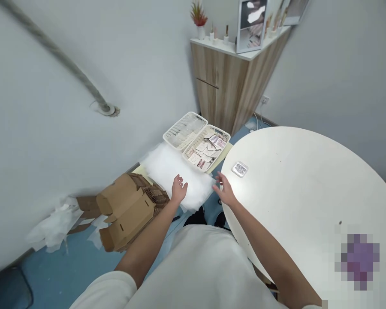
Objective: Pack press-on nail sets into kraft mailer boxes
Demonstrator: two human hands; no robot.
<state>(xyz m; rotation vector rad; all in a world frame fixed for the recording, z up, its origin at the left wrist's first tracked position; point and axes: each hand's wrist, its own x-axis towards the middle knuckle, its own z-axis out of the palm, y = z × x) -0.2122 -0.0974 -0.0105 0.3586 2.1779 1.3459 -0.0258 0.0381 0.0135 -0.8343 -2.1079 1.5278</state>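
My left hand [179, 189] hovers over a stack of white foam-like sheets [167, 161], fingers apart and nothing in them. At the left edge of the round white table [309, 180], my right hand [224, 189] is held with its fingers spread, also holding nothing. Near it on the tabletop lies a small flat clear case [239, 169] with a dark pattern. Beyond the sheets stand two white plastic baskets; the right basket [184, 155] holds many printed cards or packets [209, 148], and the left basket [169, 134] holds clear items I cannot make out.
Flattened brown cardboard boxes [131, 214] are piled left of the sheets, with crumpled white wrapping [56, 223] on the blue floor. A wood-grain cabinet [221, 81] stands at the back, bearing a picture frame [251, 25] and a potted plant [199, 19]. Something pixelated [360, 262] is at lower right.
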